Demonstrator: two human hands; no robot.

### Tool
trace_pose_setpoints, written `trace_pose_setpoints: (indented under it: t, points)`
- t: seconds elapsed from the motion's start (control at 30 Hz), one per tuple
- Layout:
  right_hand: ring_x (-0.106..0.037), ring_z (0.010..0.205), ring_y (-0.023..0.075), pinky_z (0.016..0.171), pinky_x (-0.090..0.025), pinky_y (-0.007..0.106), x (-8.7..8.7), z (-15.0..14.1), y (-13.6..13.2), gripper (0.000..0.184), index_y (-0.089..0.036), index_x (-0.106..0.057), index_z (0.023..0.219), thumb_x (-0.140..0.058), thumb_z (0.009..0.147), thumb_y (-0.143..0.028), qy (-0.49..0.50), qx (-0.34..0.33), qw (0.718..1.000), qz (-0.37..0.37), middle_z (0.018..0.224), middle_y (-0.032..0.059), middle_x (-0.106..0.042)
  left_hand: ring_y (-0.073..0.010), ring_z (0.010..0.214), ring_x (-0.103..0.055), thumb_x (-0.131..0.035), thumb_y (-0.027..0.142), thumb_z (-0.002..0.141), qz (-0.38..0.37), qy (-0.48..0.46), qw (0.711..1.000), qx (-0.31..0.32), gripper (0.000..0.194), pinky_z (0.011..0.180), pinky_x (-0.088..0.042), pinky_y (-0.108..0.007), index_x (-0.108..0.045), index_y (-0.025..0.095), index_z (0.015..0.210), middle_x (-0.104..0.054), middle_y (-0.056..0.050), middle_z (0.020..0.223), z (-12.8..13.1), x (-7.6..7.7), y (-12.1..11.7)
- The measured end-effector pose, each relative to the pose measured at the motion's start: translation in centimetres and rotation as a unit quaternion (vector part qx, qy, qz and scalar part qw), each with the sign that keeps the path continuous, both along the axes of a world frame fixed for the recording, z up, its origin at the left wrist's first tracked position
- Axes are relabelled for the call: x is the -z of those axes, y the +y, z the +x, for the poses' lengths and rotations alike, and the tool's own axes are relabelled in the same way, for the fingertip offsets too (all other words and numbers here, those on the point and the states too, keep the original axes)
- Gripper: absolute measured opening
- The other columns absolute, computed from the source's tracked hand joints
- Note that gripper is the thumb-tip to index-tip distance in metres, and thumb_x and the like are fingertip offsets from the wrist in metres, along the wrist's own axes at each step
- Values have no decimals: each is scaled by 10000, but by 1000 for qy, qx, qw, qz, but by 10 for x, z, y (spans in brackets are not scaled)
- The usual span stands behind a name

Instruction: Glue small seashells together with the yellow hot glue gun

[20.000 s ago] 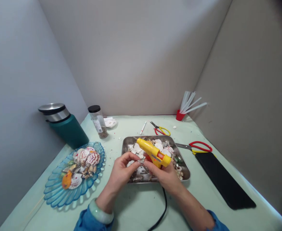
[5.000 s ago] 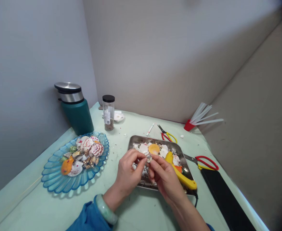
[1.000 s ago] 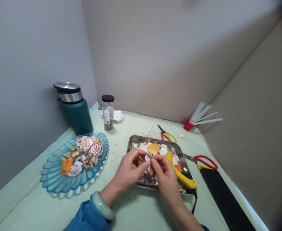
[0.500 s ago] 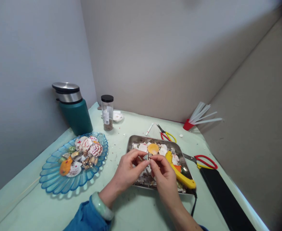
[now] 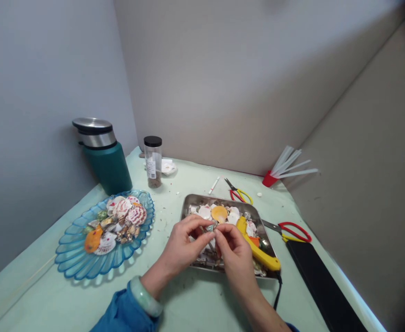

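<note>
My left hand (image 5: 183, 246) and my right hand (image 5: 235, 256) meet above the front of a metal tray (image 5: 187, 205) filled with several shells. The fingertips of both pinch one small shell piece (image 5: 212, 227) between them. A yellow glue gun (image 5: 257, 246) lies in the tray just right of my right hand, its black cord running off the front edge. An orange shell (image 5: 219, 213) lies in the tray behind my fingers.
A blue glass plate (image 5: 74, 267) of coloured shells sits at the left. Behind it stand a green flask (image 5: 105, 159) and a small jar (image 5: 153, 154). Red scissors (image 5: 288, 229), small snips (image 5: 238, 193), a red cup of glue sticks (image 5: 269, 177) and a black slab (image 5: 323, 286) lie right.
Since twenty seconds ago the glue gun has gone from my right hand into the tray. Over the last second both hands stay pinched on the small shell piece, barely shifting.
</note>
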State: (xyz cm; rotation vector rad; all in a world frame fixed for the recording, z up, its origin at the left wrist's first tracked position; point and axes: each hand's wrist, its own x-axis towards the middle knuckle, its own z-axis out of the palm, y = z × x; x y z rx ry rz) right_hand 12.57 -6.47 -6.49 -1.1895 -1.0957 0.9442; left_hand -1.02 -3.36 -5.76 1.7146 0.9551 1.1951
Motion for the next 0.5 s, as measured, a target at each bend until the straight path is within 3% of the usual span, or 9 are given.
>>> trace_pose_setpoints:
  t: [0.17,0.37,0.5]
  points:
    - [-441,550,100,489,-360,215,-1,-1,-1,185,-192,-587,812,-637,813,-370,7,-5,1000,2,704,-24,-547,-107,638,-575,-643,283,808,-19,-2,1000,-3,204,569,-466,-221,-697,159,960,-622,-62,930,1,1,1]
    - [-469,569,102,492,-372,215,-1,-1,-1,205,-202,-583,893,-641,816,-383,23,-6,1000,-1,753,-15,-570,-101,579,-560,-568,325,861,-104,-38,994,0,289,531,-449,-214,-598,157,1095,-656,-50,882,1,3,2]
    - [-513,642,118,529,-393,223,1,0,-1,215,-214,-576,950,-623,834,-389,15,-18,1000,-4,835,1,-589,-88,520,-533,-529,337,887,-117,-68,991,12,233,510,-411,-198,-550,160,1036,-621,3,718,1,1,1]
